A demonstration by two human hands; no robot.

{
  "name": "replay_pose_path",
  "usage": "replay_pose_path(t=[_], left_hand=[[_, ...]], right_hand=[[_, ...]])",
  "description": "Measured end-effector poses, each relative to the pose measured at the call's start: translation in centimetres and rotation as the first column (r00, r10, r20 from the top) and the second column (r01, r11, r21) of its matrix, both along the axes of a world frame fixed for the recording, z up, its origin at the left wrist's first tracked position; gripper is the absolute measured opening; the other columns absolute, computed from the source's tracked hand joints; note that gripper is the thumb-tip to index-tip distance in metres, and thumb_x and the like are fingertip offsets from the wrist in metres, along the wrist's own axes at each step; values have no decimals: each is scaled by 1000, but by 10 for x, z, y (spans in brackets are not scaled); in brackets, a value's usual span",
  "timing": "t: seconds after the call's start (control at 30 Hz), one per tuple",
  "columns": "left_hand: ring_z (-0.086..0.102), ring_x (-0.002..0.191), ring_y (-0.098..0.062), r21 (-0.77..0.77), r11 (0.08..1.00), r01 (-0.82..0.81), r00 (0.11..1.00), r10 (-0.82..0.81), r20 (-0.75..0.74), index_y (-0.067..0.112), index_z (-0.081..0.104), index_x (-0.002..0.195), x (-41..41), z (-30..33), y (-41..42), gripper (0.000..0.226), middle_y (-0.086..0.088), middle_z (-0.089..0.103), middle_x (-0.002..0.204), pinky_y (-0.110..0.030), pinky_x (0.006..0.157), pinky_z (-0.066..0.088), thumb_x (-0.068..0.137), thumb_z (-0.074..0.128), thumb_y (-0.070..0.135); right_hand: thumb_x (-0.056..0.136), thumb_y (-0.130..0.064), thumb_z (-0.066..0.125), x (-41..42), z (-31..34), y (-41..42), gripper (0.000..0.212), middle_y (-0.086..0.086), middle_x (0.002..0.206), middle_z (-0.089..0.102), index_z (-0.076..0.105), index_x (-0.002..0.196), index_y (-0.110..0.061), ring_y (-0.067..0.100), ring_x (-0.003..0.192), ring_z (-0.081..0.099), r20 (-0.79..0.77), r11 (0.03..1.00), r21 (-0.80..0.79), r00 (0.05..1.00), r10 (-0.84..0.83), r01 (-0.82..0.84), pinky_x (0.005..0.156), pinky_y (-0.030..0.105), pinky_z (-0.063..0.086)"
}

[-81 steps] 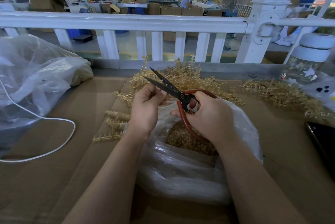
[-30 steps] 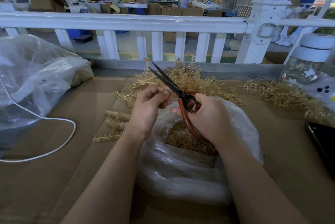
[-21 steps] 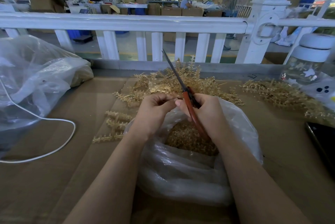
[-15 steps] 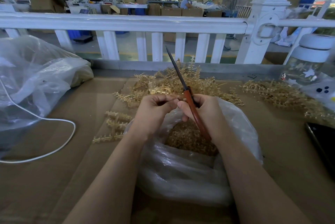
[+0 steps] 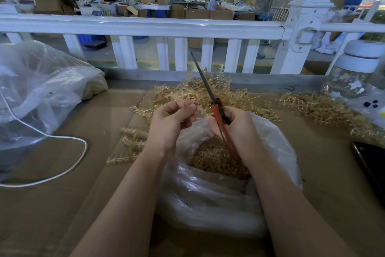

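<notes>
Head view: signs in the hall beyond the railing (image 5: 145, 26) are too small to read. The right hand (image 5: 239, 129) curls round the red handles of the scissors (image 5: 216, 111), blades closed, tip up and away, above the open bag (image 5: 208, 194). The left hand (image 5: 168, 123) pinches a pale sprue piece (image 5: 201, 111) just beside the handles. Cardboard (image 5: 100, 136) lies bare between bag and cable (image 5: 68, 171); a phone (image 5: 373, 159) sits at the right edge.

We hold the closed scissors (image 5: 216, 111) in our right hand (image 5: 239, 129), and our left hand (image 5: 170, 123) pinches a small clear piece (image 5: 201, 111) above the open bag (image 5: 218, 190).
</notes>
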State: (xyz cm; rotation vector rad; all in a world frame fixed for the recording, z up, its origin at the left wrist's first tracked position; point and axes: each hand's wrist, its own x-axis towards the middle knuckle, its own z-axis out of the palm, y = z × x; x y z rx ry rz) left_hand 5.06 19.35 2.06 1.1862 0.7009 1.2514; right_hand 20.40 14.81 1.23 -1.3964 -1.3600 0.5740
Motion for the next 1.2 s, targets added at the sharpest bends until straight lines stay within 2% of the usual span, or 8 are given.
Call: replay_pose_path(t=[0.1, 0.2, 0.27, 0.4, 0.5, 0.67, 0.93, 1.2], left_hand=[[54, 58, -10, -1, 1000, -21, 1000, 21, 17, 7, 69, 76, 0, 1, 0, 15, -7, 63, 69, -19, 61, 47, 88, 65, 1], [53, 59, -10, 15, 999, -52, 999, 51, 17, 8, 68, 75, 0, 2, 0, 16, -5, 61, 67, -19, 62, 48, 89, 64, 0], [51, 60, -11, 56, 996, -64, 998, 64, 4, 8, 66, 77, -1, 3, -1, 16, -2, 59, 67, -19, 63, 48, 90, 62, -1], [44, 62, -15, 131, 985, -113, 993, 117, -26, 9, 59, 75, -1, 3, -2, 19, -3, 51, 66, -23, 62, 43, 91, 59, -2], [40, 68, -22, 201, 967, -154, 986, 163, -26, -7, 56, 80, 0, 1, -2, 10, -13, 47, 70, -30, 64, 38, 87, 59, -1], [40, 67, -22, 246, 955, -163, 986, 166, 11, -11, 54, 83, -2, 1, -2, 17, -8, 47, 68, -27, 62, 38, 80, 59, 4], [40, 64, -16, 234, 961, -145, 989, 145, 20, -21, 52, 89, -4, 0, 2, 10, -13, 45, 71, -25, 62, 38, 88, 55, -11], [43, 65, -15, 224, 972, -73, 996, 62, 56, -3, 56, 87, -5, 1, 1, 11, -8, 49, 70, -24, 65, 40, 92, 49, -11]], right_hand=[[81, -42, 80, 2, -3, 0, 24, -5, 72, 73, 71, 80, -20, 10, 64, 69, 2, 999, 2, 999, -34, 34, 63, 29, 59], [66, -79, 66, 4, -5, -2, 51, -21, 79, 70, 67, 83, -31, -1, 74, 65, 176, 993, 21, 978, -117, 115, 63, 23, 53], [64, -87, 58, 6, -5, -3, 56, -21, 81, 69, 62, 89, -37, -6, 80, 62, 288, 990, 34, 947, -139, 135, 63, 20, 49], [69, -86, 56, 7, -8, -5, 56, -20, 81, 64, 58, 97, -38, -3, 77, 59, 449, 987, 82, 880, -158, 136, 60, 17, 44], [71, -86, 56, 7, -8, -5, 61, -17, 87, 65, 59, 98, -31, 2, 79, 59, 535, 979, 132, 820, -205, 158, 62, 16, 46], [72, -84, 56, 5, -6, -6, 62, -17, 87, 63, 59, 97, -28, 4, 79, 57, 566, 973, 161, 792, -229, 166, 61, 10, 38], [74, -84, 58, 7, -5, -5, 58, -16, 78, 64, 59, 90, -28, 4, 72, 60, 634, 960, 176, 721, -280, 218, 62, 27, 55], [70, -92, 45, 6, -4, -7, 70, -14, 75, 67, 65, 88, -27, 4, 69, 61, 629, 956, 191, 720, -293, 223, 59, 23, 53]])
